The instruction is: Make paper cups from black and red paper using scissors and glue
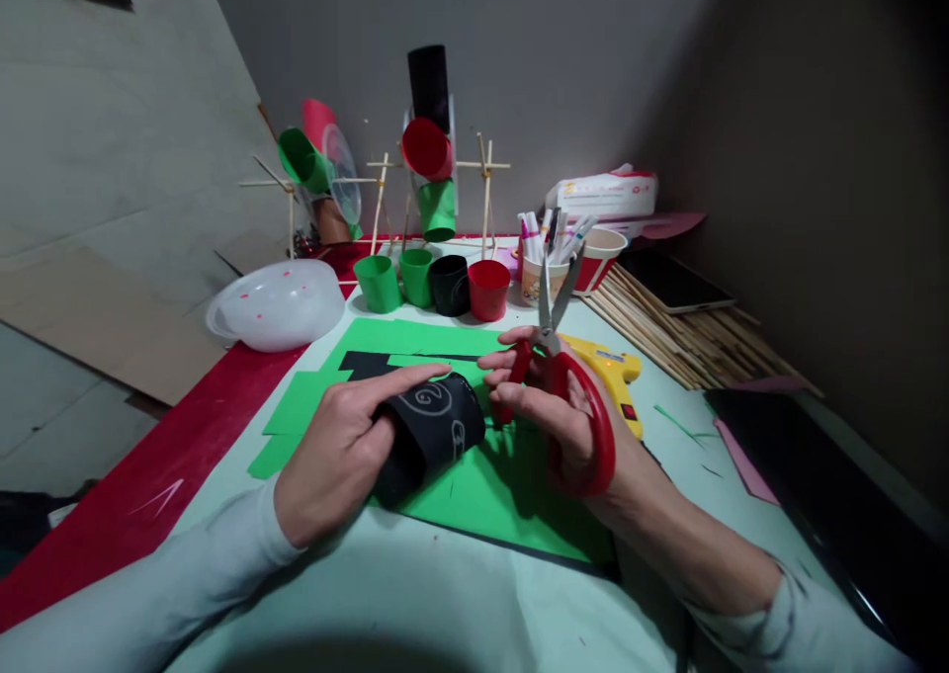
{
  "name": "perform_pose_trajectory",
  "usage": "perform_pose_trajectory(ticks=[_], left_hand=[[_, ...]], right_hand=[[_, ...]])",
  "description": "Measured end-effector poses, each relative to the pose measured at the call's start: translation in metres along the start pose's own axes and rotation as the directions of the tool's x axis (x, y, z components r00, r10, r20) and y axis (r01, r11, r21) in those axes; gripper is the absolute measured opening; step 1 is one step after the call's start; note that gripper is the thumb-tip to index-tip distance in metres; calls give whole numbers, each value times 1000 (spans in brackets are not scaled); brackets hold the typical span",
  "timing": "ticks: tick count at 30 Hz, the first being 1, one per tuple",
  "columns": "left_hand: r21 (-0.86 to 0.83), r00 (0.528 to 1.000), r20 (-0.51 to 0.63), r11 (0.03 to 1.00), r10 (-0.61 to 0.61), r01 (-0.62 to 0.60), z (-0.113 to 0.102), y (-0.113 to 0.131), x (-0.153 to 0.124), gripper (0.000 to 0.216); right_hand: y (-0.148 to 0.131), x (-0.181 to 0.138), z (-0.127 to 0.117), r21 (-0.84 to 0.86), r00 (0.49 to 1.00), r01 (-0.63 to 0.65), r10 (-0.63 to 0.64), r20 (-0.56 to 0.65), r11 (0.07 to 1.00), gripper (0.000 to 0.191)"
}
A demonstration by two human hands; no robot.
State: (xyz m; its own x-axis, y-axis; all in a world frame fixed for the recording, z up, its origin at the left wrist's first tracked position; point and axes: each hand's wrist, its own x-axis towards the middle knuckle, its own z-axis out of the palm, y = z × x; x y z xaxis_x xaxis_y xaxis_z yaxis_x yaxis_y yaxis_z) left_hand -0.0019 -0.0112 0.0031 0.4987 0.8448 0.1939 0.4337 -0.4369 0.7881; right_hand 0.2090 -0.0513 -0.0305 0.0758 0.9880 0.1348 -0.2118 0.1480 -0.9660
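Note:
My left hand (342,448) is wrapped round a rolled black paper tube (430,426) with pale pencil curls drawn on it, the index finger stretched along its top. My right hand (553,406) holds red-handled scissors (570,396), blades partly apart and pointing up and away; its fingertips reach towards the tube's right end. Both hands hover over green paper sheets (489,485) and a black sheet (363,364) lying on the pale table.
A yellow glue gun (612,369) lies just behind the scissors. Green, black and red paper cups (434,283) stand in a row before stick frames carrying more cups. A white bowl (276,303) sits left, marker cups (545,268) and bamboo sticks (674,332) right.

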Motion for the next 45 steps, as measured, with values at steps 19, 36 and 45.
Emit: perform_pose_trajectory(ticks=[19,36,45], left_hand=[[-580,948,235,751,-216,315,3,-5,5,19],[-522,976,-89,826,197,-214,-14,-7,1,37],[-326,967,-92,911,237,-254,-7,-1,3,5]], right_hand=[[-15,-6,8,-53,957,-110,120,266,993,59],[-12,-3,10,355,958,-269,210,197,895,32],[-15,-6,14,359,938,-308,218,269,881,25]])
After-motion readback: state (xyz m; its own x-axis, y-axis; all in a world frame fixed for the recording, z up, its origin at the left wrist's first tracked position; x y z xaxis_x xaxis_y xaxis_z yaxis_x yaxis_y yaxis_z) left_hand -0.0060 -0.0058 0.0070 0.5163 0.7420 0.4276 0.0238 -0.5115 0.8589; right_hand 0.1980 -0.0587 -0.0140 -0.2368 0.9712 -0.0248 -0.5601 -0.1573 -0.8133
